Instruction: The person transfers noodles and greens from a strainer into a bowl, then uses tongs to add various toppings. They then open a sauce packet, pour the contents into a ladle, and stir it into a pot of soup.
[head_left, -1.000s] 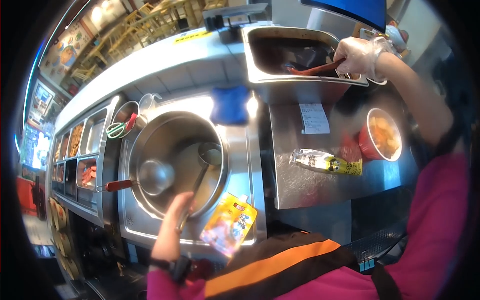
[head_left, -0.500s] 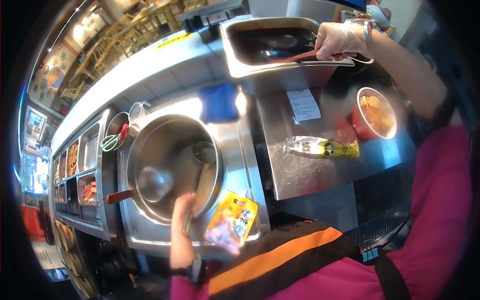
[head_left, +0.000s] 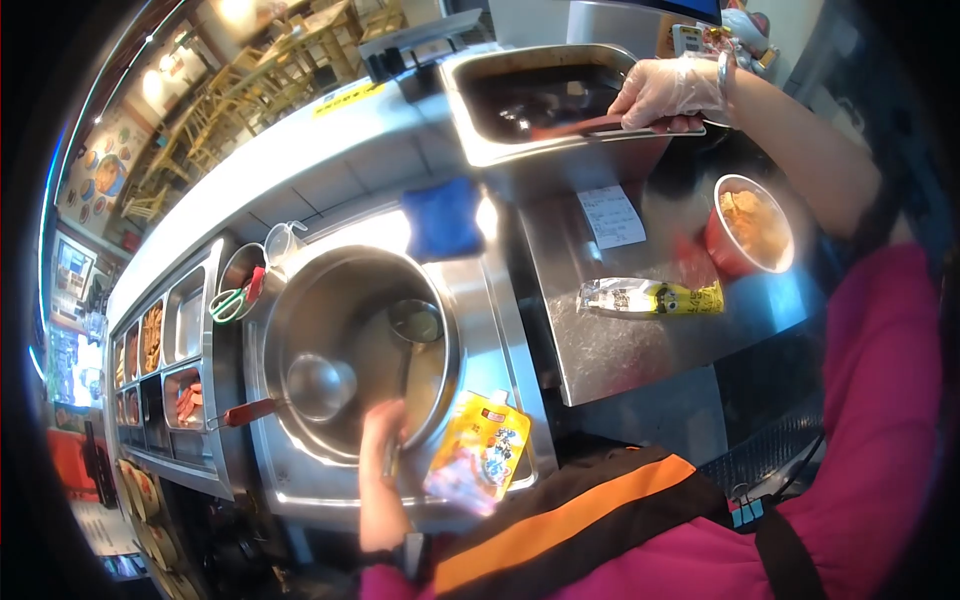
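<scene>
My left hand [head_left: 383, 425] is closed around the handle of a metal ladle [head_left: 415, 321], whose bowl lies inside a large round steel pot [head_left: 452, 335]. The fingers are slightly blurred. In a clear plastic glove, my right hand [head_left: 665, 95] grips a reddish-brown handle [head_left: 580, 127] above a deep steel pan [head_left: 470, 130] of dark liquid [head_left: 545, 95]. Whatever is at the far end of that handle is hidden in the liquid. A wire strainer [head_left: 320, 388] with a red-brown handle hangs in the pot. Close to my left hand lies a yellow pouch [head_left: 490, 440].
On the steel counter [head_left: 600, 360] to the right are a red-and-white tub [head_left: 735, 235] of food, a paper receipt [head_left: 612, 217] and a yellow-and-clear packet [head_left: 655, 297]. Behind the pot lies a blue cloth [head_left: 443, 218]. Green-handled scissors [head_left: 230, 304] and food trays [head_left: 185, 310] stand left.
My right hand has shifted slightly left over the pan, with the handle in it. My left hand keeps hold of the ladle, which sits at a slightly different angle. The whole view has shifted a little.
</scene>
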